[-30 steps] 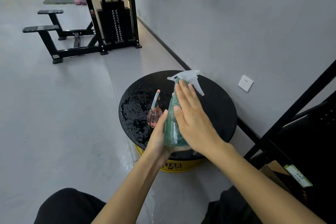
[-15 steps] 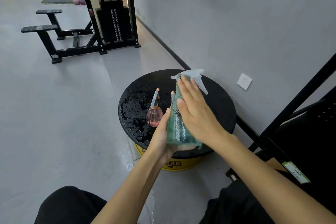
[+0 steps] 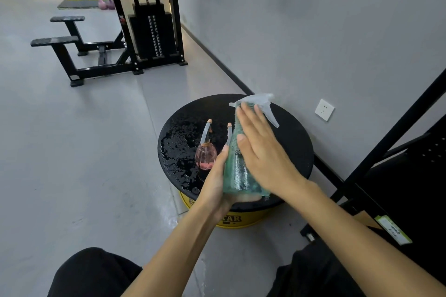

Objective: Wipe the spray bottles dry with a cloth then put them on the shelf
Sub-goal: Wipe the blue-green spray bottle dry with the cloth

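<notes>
From the head camera, a person sits low with both bare arms reaching forward. The left hand (image 3: 216, 183) is wrapped around the bottom of a green spray bottle (image 3: 237, 173) and holds it up, tilted a little to the right. The right hand (image 3: 261, 152) is open and flat, its fingers (image 3: 248, 118) pressed on the right side of the bottle, up near the white trigger top (image 3: 259, 101). I cannot tell if a cloth is under that hand. The bottle is over the near edge of a round black table (image 3: 289, 142) with a yellow base. The left part of the table top is wet with drops. A small pink spray bottle (image 3: 205, 155) stands there, just left of the green one. A black shelf frame (image 3: 395, 132) is on the right, and a white wall socket (image 3: 324, 109) is on the grey wall
</notes>
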A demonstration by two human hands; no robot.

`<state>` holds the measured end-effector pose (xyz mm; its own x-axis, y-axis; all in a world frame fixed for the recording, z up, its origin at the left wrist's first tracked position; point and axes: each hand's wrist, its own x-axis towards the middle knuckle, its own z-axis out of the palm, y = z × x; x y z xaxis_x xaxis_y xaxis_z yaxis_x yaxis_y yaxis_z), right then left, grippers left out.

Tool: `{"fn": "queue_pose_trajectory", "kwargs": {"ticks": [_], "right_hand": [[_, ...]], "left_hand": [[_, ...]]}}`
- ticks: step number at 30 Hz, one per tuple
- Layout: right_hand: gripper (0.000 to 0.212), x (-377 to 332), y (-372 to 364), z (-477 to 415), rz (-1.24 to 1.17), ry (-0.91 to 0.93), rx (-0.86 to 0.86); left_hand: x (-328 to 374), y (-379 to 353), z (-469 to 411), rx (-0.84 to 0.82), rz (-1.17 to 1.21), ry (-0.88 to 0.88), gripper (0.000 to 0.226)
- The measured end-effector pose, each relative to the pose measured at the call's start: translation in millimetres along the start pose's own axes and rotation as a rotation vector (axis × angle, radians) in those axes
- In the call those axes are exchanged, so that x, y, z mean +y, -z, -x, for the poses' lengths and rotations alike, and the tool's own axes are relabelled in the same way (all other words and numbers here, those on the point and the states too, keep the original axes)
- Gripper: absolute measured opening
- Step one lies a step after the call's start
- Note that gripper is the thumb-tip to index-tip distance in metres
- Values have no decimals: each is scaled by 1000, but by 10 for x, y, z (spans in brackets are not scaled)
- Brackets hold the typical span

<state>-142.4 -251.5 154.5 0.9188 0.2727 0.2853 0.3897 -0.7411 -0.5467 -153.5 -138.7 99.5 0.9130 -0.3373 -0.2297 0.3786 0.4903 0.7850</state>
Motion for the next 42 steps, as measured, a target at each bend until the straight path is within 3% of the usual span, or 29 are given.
{"fn": "queue_pose_trajectory", "kwargs": {"ticks": [3,9,19,27,35,42], "right_hand": [[53,-4,-25,40,-21,-14,-1],[57,-147,-208,511,252,122,-47],[53,-38,23,83,12,7,-25],[57,-158,-146,435,248,97,-25],[53,-44,22,5,84,-18,-45],[56,-201,-263,466,294,107,-57]], "left_hand": [[4,3,4,9,7,2,43],[32,20,-18,73,92,-28,50],[22,-32,82,9,18,17,43],[41,-47,86,15,124,-2,46],[-19,-102,119,32,53,11,43],[34,-55,120,70,156,-4,47]]}}
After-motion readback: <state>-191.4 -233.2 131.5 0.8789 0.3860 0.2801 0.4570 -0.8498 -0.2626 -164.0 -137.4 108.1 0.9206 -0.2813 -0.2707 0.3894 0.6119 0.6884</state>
